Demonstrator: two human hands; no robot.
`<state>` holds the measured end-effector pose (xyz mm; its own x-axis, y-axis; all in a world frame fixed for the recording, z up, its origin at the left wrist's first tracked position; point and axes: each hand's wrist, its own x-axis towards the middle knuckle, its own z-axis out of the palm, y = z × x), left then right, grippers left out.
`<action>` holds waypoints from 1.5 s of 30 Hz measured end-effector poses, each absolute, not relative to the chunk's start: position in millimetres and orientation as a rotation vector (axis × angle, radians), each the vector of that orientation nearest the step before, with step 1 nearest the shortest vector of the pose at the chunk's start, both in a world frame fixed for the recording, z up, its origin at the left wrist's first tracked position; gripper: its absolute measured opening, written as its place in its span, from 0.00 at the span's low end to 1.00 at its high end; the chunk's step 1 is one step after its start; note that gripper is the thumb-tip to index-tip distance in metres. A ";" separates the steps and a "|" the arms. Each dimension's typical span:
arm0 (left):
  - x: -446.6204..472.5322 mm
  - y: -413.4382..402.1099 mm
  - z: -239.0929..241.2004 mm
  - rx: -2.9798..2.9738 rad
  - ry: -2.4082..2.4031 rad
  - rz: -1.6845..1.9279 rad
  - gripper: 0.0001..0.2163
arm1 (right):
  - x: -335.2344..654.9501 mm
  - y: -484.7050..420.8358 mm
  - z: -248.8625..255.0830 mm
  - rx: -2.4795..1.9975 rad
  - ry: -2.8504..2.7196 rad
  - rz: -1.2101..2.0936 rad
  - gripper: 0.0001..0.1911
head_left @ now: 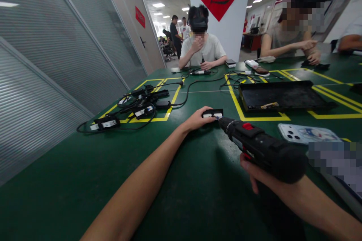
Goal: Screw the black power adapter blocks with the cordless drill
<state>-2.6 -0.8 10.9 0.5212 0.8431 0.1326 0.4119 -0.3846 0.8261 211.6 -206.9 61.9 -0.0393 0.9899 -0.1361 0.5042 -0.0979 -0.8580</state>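
My left hand (198, 120) reaches forward across the green table (113, 173) and pinches a small black adapter block (212, 113) with white labels, holding it down on the tabletop. My right hand (254, 173) is wrapped round the grip of a black electric screwdriver (263, 148) with a red switch. The screwdriver's tip points at the near end of the adapter block and touches or nearly touches it.
A pile of black adapters and cables (135, 107) lies inside a yellow-taped box at left. A black tray (283, 96) sits ahead right, a phone (307, 134) near my right hand. Two people sit across the table; glass partitions run along the left.
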 end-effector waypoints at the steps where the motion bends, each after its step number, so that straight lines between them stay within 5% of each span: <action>1: -2.6 -0.6 10.6 1.994 1.019 0.717 0.24 | 212.1 -207.3 65.1 -1.654 -1.596 1.074 0.11; 45: -2.8 -2.2 12.9 1.997 1.041 0.702 0.25 | 211.1 -210.1 80.1 -1.737 -1.672 1.151 0.15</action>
